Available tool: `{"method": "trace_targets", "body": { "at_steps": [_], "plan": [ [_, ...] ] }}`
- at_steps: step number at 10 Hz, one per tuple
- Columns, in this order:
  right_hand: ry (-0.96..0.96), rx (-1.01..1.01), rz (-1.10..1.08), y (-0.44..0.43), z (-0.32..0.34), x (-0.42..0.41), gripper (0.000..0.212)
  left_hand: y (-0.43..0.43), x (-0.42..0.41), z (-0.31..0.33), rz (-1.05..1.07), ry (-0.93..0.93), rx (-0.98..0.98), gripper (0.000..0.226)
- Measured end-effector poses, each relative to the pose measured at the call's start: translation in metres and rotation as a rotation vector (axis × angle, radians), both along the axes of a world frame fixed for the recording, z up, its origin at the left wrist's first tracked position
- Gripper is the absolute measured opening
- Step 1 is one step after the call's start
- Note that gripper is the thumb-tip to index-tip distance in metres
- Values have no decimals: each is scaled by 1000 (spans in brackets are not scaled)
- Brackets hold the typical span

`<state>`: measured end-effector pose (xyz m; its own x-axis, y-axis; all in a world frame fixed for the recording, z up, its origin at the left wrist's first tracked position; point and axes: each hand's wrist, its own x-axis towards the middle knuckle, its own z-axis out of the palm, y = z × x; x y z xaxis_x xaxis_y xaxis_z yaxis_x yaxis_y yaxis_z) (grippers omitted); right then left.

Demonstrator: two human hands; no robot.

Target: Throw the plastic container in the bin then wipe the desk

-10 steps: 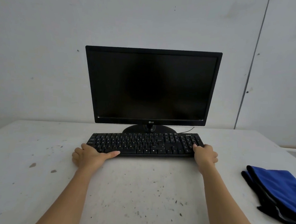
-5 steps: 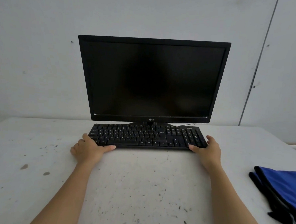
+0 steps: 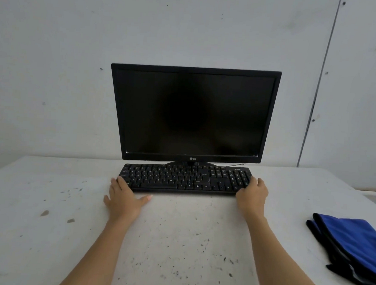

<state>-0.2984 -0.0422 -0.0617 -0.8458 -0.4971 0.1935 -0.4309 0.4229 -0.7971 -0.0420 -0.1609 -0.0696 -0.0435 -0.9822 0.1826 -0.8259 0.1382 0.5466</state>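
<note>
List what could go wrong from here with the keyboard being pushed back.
The keyboard, held at both ends by the left hand and right hand, already sits against the monitor base; more pushing could shove the monitor. Dirt specks on the desk may hide underneath.

black monitor (image 3: 193,114), black keyboard (image 3: 186,178), blue cloth (image 3: 352,242) edged black, white desk (image 3: 33,243) flecked dark

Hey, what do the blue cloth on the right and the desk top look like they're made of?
The blue cloth looks like a soft, matte fabric, perhaps microfibre: it lies folded in limp layers with a dark edge. The desk looks like a hard, smooth white top, laminate or painted board, I can't tell which; its dull surface carries dark specks and smudges.
</note>
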Motion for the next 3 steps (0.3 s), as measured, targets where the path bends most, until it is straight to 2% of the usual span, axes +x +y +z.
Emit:
{"method": "trace_targets", "body": {
  "at_steps": [2,3],
  "plan": [
    [190,155,141,8,17,45,48,41,-13,18,-188,-57,-107,95],
    [258,158,208,8,34,65,48,55,-23,37,-277,-78,-188,85]
  ]
}}
